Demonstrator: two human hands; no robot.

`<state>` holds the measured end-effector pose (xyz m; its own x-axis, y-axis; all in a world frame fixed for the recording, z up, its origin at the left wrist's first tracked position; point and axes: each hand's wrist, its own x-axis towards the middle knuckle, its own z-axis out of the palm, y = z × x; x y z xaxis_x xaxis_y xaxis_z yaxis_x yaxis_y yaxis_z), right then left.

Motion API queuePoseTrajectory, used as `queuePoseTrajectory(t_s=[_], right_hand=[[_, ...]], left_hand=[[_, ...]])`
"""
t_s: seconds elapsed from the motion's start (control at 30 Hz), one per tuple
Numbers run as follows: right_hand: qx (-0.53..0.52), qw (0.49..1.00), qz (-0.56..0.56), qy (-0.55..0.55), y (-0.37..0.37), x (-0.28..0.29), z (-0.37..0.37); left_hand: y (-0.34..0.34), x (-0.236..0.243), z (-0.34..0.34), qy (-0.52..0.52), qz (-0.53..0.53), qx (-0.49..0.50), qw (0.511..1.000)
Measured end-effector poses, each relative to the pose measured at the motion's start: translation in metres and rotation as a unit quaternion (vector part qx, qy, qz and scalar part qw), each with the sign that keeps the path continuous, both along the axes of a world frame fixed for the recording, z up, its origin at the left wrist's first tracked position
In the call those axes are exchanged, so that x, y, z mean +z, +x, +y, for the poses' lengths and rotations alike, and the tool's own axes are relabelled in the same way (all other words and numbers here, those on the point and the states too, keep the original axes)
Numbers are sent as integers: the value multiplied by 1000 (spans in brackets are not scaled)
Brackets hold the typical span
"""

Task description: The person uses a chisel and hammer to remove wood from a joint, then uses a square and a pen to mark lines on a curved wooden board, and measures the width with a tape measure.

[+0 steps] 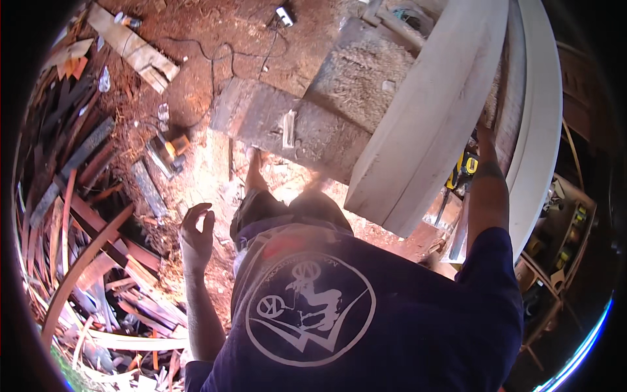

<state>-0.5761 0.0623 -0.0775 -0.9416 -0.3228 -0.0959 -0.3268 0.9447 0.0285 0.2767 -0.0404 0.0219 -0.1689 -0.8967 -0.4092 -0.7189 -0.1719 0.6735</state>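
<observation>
My left hand [197, 236] hangs in the air left of my body, with the fingers curved and a gap between them and the thumb. Nothing shows in it. At the right, my right hand [484, 136] reaches down between a thick pale timber beam [428, 124] and a long curved board [537, 124]. Its fingers are mostly hidden there, so whether they grip anything does not show. Just beside that wrist is a yellow and black item [470, 163], perhaps a tape measure. The beam slants across a low wooden plank [261, 117].
A small wood piece [289, 129] lies on the plank. Offcuts and strips [117, 287] are heaped at left. An orange and grey power tool [168, 151], a dark cable [230, 55] and a pale board [130, 49] lie on the dusty ground. A wooden box [575, 228] stands far right.
</observation>
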Motion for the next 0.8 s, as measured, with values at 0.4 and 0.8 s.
queuePoseTrajectory(t_s=[0.4,0.8], right_hand=[[-153,968,-142,-143,39,33,9],[3,973,77,-219,233,163,-8]], left_hand=[[13,-1,-71,9,20,-98,995],[-69,14,-236,-63,145,-366,917]])
